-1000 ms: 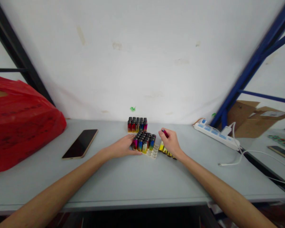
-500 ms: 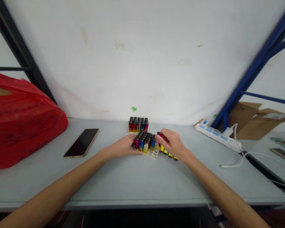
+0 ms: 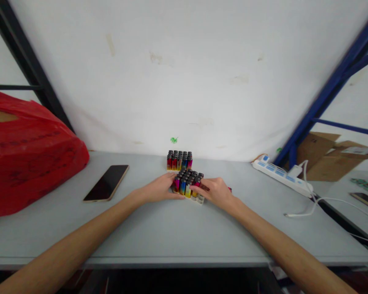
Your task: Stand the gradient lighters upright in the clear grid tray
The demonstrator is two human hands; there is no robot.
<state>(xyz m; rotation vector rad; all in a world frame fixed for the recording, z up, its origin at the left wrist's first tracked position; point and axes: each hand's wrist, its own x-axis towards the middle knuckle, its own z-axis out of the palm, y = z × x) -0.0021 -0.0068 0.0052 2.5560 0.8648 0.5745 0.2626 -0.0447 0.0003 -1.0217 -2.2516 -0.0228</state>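
Several upright lighters with black tops (image 3: 183,185) stand in rows in a pale holder (image 3: 199,199), whose front right pockets are bare. My left hand (image 3: 161,188) is wrapped against the left side of this group, thumb near the front and fingers behind, gripping it. At the right side my right hand (image 3: 213,190) pinches a pink and yellow lighter (image 3: 196,184) over the holder, its lower end among the pockets. Behind them, against the wall side, stands a second block of colourful lighters (image 3: 179,160). Lighters lying right of the holder are mostly hidden by my right hand.
A black-screened phone (image 3: 106,183) lies left on the grey table (image 3: 171,237). A red plastic bag (image 3: 33,159) fills the far left. To the right are a white power strip (image 3: 282,176), a white cable (image 3: 303,213) and a cardboard box (image 3: 331,159) behind a blue frame.
My right hand has moved left and slightly down, bringing the lighter from beside the group to the holder's pockets. My left hand stays at the group's left side.
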